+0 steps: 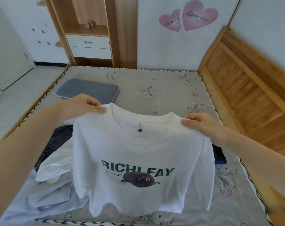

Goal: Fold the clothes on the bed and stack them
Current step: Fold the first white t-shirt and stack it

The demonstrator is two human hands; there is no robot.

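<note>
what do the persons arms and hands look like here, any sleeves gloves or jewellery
Both arms are bare from the bottom corners of the picture up to the wrists, with no sleeve showing in view. The left hand and the right hand wear no gloves, and no rings, watch or bracelet can be seen on them. The fingernails that show look short and unpainted.

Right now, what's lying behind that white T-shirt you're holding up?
Behind the white T-shirt lie a dark garment, a white garment and pale blue cloth; whatever sits directly behind is hidden.

Grey pad [88, 90] on mattress; heart stickers [189, 16] behind.
</note>
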